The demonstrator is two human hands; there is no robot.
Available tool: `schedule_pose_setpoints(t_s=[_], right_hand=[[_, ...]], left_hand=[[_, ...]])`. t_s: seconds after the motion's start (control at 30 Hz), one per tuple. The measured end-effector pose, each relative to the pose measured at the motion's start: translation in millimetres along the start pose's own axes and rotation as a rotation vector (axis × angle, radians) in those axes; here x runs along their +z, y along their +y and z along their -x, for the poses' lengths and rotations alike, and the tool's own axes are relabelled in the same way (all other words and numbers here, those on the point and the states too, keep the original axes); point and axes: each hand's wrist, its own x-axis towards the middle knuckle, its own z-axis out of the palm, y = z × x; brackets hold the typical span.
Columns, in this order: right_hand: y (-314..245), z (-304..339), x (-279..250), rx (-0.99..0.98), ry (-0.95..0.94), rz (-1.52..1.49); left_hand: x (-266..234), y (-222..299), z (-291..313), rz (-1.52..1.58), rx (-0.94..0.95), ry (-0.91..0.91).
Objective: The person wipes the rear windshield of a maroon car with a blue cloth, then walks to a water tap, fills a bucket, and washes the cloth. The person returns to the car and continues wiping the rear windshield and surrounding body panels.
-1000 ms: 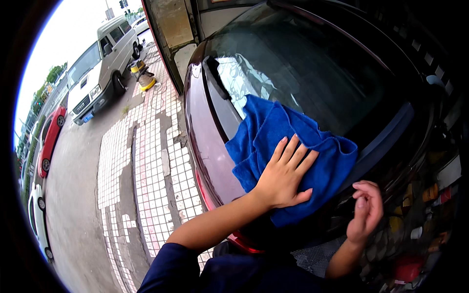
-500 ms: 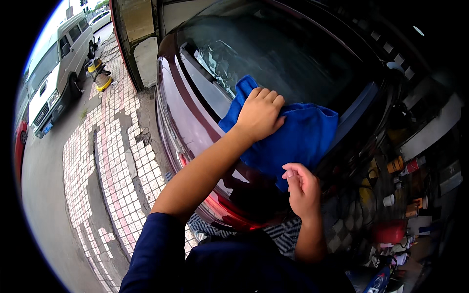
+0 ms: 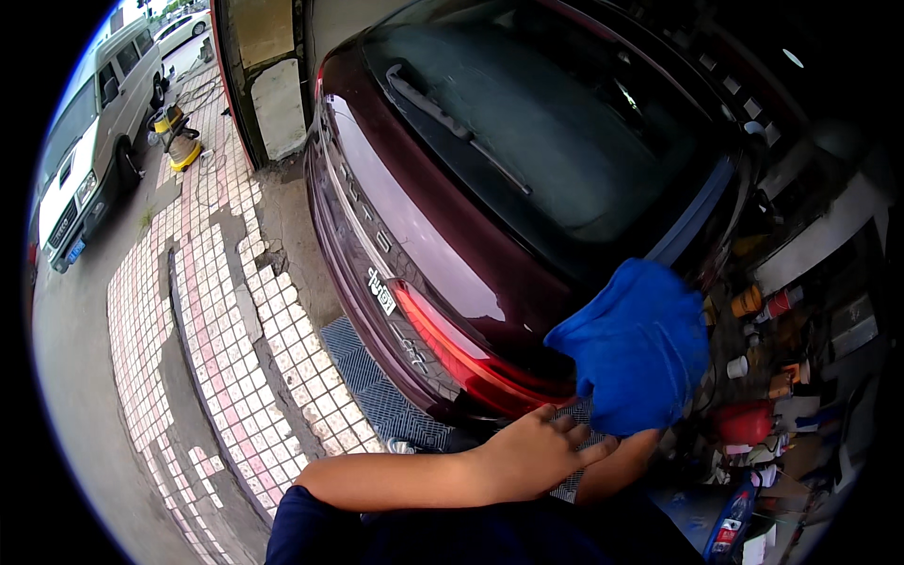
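A blue cloth (image 3: pixel 640 344) is bunched up in the air off the car's rear right corner. It covers my right hand, and only the right forearm (image 3: pixel 617 463) shows below it. The cloth is held up on that hand, its fingers hidden underneath. My left hand (image 3: pixel 537 452) is just left of the cloth's lower end, palm down, fingers loosely spread and nothing in them. Ahead stands the dark red car (image 3: pixel 443 217), with its rear window (image 3: pixel 537 113), wiper (image 3: pixel 452 122) and red tail light (image 3: pixel 461 353) in view.
Left of the car runs cracked white tile paving (image 3: pixel 235 377). A yellow vacuum cleaner (image 3: pixel 177 139) and a white van (image 3: pixel 99 122) stand farther off. Dark matting (image 3: pixel 381 391) lies under the bumper. Clutter, including a red container (image 3: pixel 742 422) and a bottle (image 3: pixel 730 523), fills the right side.
The blue cloth has left the rear window and moved right and nearer, onto my right hand. My left hand has let go of it and come back toward my body.
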Motion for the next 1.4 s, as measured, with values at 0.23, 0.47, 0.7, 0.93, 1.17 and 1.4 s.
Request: schedule_pose_setpoints(t_s=[0.23, 0.47, 0.7, 0.93, 1.17, 1.4], right_hand=[[-17.6, -64.4, 59.5, -0.813, 0.109, 0.916], [80.1, -177.1, 18.8, -0.544, 0.19, 2.405], [85.6, -178.5, 26.2, -0.596, 0.181, 2.242], [89.5, -183.0, 24.2, -0.58, 0.348, 2.138], [103.6, -169.9, 25.4, -0.469, 0.476, 2.141], [129.9, -162.9, 45.1, -0.412, 0.614, 2.196]], left_hand=[[-37.9, -61.9, 53.7, -0.325, -0.294, -0.019], [-106.0, -175.7, 58.3, -0.441, -0.375, 0.121], [-162.1, -340.2, -6.3, -0.642, -0.34, 0.267], [-177.4, -451.4, -59.4, -0.784, -0.021, 0.101], [-232.3, -491.7, -65.1, -0.779, 0.399, 0.144], [-271.9, -516.0, -53.6, -0.539, 0.575, 0.224]])
